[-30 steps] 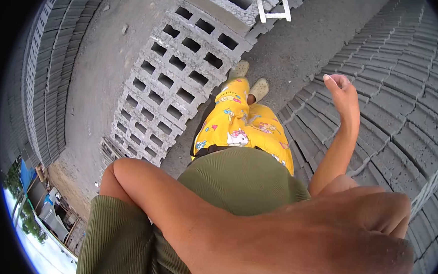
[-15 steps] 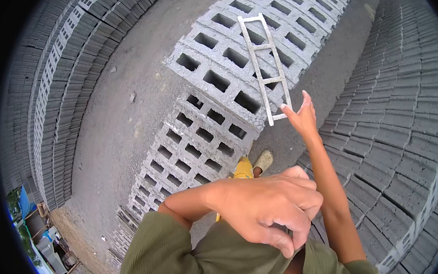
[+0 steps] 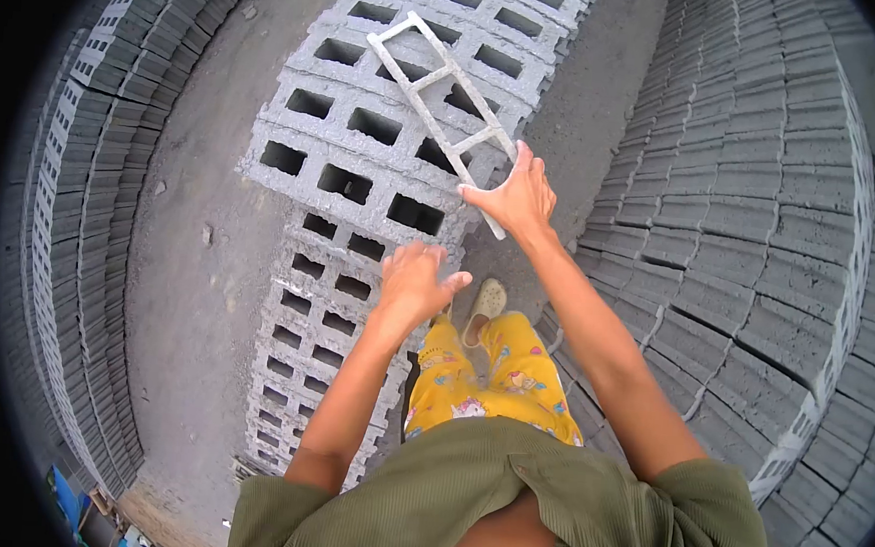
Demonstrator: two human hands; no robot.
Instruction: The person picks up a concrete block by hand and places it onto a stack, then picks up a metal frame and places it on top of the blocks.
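A grey ladder-shaped metal frame (image 3: 428,75) lies across the top of a stack of hollow concrete blocks (image 3: 365,149). My right hand (image 3: 511,193) reaches out with fingers spread and rests on the near end of this frame. My left hand (image 3: 415,280) is stretched forward, fingers apart and holding nothing, hovering over the lower blocks of the stack. I wear an olive ribbed top and yellow patterned trousers (image 3: 486,377), with one pale shoe (image 3: 486,302) visible on the ground.
A long pile of solid grey blocks (image 3: 762,213) runs along the right. Another wall of stacked blocks (image 3: 81,202) lines the left. A narrow strip of dusty ground (image 3: 198,259) lies between the piles.
My left hand has dropped from in front of the camera and now stretches forward over the blocks. My right hand has reached the end of the metal frame. The view has tilted forward.
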